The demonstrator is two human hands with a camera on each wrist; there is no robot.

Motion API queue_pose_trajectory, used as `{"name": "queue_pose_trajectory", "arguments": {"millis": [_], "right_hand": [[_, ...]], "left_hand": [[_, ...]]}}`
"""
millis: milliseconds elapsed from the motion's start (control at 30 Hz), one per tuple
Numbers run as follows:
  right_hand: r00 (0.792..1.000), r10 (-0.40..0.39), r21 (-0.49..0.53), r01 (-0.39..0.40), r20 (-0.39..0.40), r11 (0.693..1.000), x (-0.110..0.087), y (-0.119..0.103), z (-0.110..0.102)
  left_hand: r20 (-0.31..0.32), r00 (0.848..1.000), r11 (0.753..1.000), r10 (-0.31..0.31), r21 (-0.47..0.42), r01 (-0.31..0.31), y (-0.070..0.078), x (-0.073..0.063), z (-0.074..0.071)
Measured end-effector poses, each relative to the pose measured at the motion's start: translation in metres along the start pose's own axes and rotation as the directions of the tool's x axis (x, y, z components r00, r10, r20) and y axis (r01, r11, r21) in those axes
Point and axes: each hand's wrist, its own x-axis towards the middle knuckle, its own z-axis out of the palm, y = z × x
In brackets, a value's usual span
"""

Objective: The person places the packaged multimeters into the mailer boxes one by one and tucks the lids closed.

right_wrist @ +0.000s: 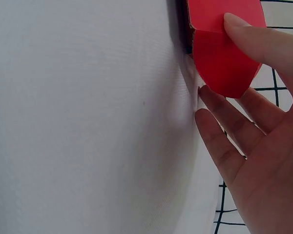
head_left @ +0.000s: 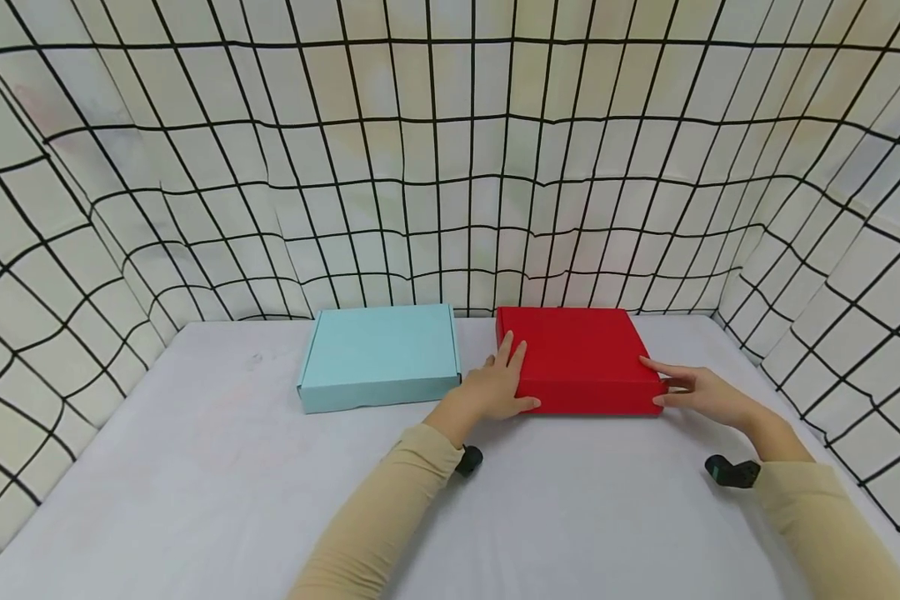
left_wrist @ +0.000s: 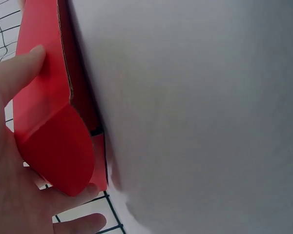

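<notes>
A red cardboard box lies on the white-covered table at the right of centre. My left hand holds its left front corner, thumb on the front panel and the other fingers spread along the left side. At the right front corner my right hand holds the box, thumb on the front and fingers behind. A rounded side flap sticks out by the left hand in the left wrist view. Its counterpart, another rounded flap, shows beside the right hand. The inside of the box is hidden.
A closed light-blue box lies left of the red one, close to my left wrist. The white cloth covers the table. Behind and at both sides hangs a white curtain with a black grid pattern.
</notes>
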Motion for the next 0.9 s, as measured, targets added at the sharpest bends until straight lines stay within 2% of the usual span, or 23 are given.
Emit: {"name": "queue_pose_trajectory", "arguments": {"millis": [200,433,567,733,900], "right_hand": [[1.0,-0.023,-0.066,0.023,-0.013,0.998,-0.002,-0.002,0.001],[0.996,-0.082,-0.206,0.075,-0.029,0.976,-0.003,-0.017,0.004],[0.998,-0.036,-0.264,0.02,-0.056,0.964,-0.01,-0.023,0.007],[0.988,0.052,-0.285,-0.092,-0.145,0.954,-0.024,-0.025,0.007],[0.988,0.061,-0.245,-0.096,-0.144,0.965,-0.028,-0.025,0.01]], "left_hand": [[0.01,1.0,0.999,0.001,0.051,-0.002,0.004,0.0,0.0],[0.025,1.0,0.999,-0.009,0.034,0.008,0.001,0.0,0.001],[0.034,0.999,1.0,-0.01,0.011,0.01,0.001,0.0,0.001],[0.046,0.999,1.0,0.0,-0.011,0.001,0.001,0.0,0.0],[0.044,0.999,0.999,0.006,-0.032,-0.005,0.001,-0.001,-0.002]]}}
